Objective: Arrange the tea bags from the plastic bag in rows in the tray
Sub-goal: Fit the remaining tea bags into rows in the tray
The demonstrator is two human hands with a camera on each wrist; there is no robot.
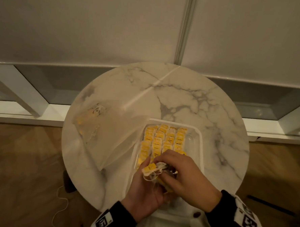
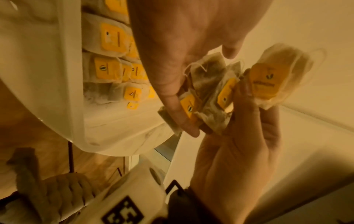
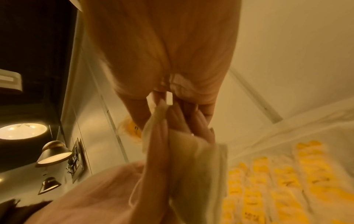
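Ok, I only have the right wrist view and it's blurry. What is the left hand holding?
Observer: The left hand grips a bunch of tea bags, at least four, with yellow tags showing.
Operator: And my right hand?
Observer: The right hand pinches one tea bag at the edge of that bunch.
Operator: Anything left in the plastic bag?
Observer: Yes. The plastic bag lies on the table left of the tray, overlapping its left rim, with a few loose tea bags inside.
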